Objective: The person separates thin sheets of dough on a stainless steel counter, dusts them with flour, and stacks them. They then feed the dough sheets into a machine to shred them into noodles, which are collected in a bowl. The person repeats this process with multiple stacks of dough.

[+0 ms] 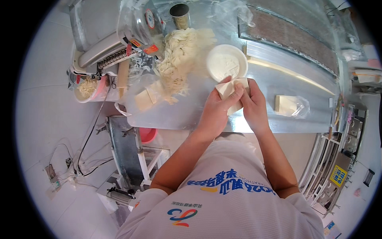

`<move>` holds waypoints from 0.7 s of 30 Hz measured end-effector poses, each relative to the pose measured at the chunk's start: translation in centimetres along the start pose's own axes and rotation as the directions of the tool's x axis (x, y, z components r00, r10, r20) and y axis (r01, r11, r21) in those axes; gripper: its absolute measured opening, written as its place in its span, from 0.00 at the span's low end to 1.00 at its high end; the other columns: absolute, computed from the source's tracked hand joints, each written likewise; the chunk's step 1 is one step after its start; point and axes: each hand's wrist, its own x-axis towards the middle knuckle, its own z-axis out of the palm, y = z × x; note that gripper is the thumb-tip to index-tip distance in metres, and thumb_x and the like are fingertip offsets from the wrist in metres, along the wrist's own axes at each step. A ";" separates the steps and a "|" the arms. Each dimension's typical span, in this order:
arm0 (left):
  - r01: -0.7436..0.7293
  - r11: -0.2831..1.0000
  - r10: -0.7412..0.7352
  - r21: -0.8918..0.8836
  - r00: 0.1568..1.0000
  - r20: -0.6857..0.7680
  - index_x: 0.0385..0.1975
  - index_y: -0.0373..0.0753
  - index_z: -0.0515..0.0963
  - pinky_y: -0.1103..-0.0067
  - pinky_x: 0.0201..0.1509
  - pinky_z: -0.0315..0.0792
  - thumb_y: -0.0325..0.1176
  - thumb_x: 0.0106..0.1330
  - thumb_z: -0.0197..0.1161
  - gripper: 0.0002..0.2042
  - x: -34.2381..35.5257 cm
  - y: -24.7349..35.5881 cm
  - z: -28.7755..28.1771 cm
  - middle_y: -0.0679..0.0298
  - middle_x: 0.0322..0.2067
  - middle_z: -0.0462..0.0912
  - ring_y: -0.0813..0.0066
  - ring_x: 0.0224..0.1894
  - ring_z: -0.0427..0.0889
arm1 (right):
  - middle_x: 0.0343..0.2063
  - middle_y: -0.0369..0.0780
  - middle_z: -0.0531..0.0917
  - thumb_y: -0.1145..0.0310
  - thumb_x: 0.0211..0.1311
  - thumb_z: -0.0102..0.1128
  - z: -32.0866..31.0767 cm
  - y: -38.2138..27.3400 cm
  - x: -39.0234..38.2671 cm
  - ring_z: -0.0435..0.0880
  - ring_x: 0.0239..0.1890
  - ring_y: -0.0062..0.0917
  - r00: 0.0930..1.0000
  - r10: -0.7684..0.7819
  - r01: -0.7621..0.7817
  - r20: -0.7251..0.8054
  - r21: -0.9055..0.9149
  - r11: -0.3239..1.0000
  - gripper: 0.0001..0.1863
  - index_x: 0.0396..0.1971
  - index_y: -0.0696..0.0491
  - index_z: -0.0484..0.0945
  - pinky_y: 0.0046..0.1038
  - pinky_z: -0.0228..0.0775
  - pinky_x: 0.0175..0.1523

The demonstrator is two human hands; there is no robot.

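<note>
Both of my hands are closed around pale square dough wrappers [227,88], just over the near edge of a white bowl [208,59]. My left hand [218,106] grips them from the left, its thumb across the top. My right hand [255,104] pinches them from the right, with the two thumbs close together. Whether it is one folded sheet or a small stack, I cannot tell. Inside the bowl lies white, flour-like powder with a few pale pieces. To the right, another stack of dough squares [285,104] sits partly in a clear plastic bag [303,108].
Left of the bowl, cut noodles [178,55] lie heaped on the metal table [187,115], with more dough sheets [145,99] beside them. A roller machine [105,51] stands at the far left, a metal cup [180,16] at the back. Cables [93,131] hang on the left.
</note>
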 end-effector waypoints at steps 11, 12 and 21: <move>-0.085 0.688 0.218 0.720 0.971 -0.094 0.61 0.35 0.78 0.69 0.57 0.75 0.43 0.81 0.60 0.19 3.2 -0.6 -2.1 0.60 0.50 0.86 0.66 0.52 0.83 | 0.37 0.41 0.86 0.59 0.83 0.55 -1.1 4.0 0.5 0.85 0.31 0.20 0.978 0.163 -0.170 -0.130 -0.046 0.984 0.18 0.54 0.59 0.75 0.25 0.77 0.35; -0.122 0.509 0.283 0.852 0.958 -0.032 0.61 0.35 0.78 0.67 0.57 0.75 0.43 0.80 0.61 0.19 4.8 -0.3 -2.8 0.58 0.50 0.86 0.62 0.52 0.84 | 0.37 0.41 0.86 0.59 0.83 0.55 -1.9 5.1 0.4 0.85 0.31 0.20 0.973 0.174 -0.179 -0.150 -0.025 0.983 0.17 0.54 0.59 0.75 0.25 0.77 0.35; -0.169 -0.255 0.203 0.952 0.953 0.224 0.59 0.33 0.81 0.60 0.64 0.74 0.42 0.73 0.68 0.22 19.0 -2.2 -7.6 0.42 0.52 0.86 0.42 0.56 0.83 | 0.33 0.38 0.86 0.62 0.82 0.55 -8.5 12.0 -3.0 0.84 0.32 0.19 0.935 0.318 -0.294 -0.160 0.155 0.943 0.14 0.50 0.58 0.79 0.25 0.77 0.39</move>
